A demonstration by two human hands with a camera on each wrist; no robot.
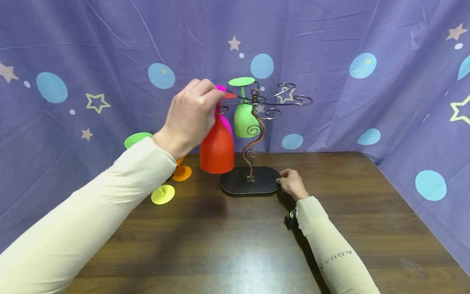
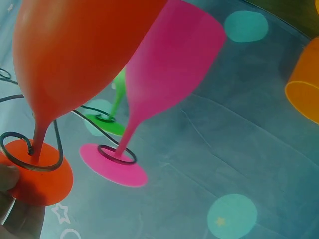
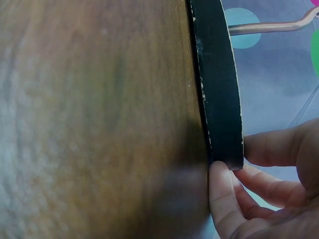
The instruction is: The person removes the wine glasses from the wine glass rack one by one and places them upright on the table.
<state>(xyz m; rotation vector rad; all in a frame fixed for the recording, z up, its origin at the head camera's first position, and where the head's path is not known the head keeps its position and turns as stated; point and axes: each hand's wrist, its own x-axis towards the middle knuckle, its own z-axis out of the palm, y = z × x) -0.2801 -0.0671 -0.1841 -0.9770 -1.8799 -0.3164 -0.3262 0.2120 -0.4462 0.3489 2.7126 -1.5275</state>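
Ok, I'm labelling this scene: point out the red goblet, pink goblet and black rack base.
Red goblet (image 1: 217,148), head view, on its bowl.
Pink goblet (image 2: 167,69), left wrist view, on its bowl.
Black rack base (image 1: 263,181), head view, on its top surface.

Purple cloth backdrop (image 1: 315,32) hanging creased across the far side and along the right, printed with light-blue ovals (image 1: 262,66) and pale stars (image 1: 234,43), brown wood-grain tabletop (image 1: 352,192), soft glare (image 1: 253,257) on its near part

lit brightly in the head view, with pale glare on the tabletop (image 1: 253,253) at lower centre and soft shadow left of it. dimmer, bluish in the left wrist view. hazy at left in the right wrist view, crisper along the black base (image 3: 219,89).
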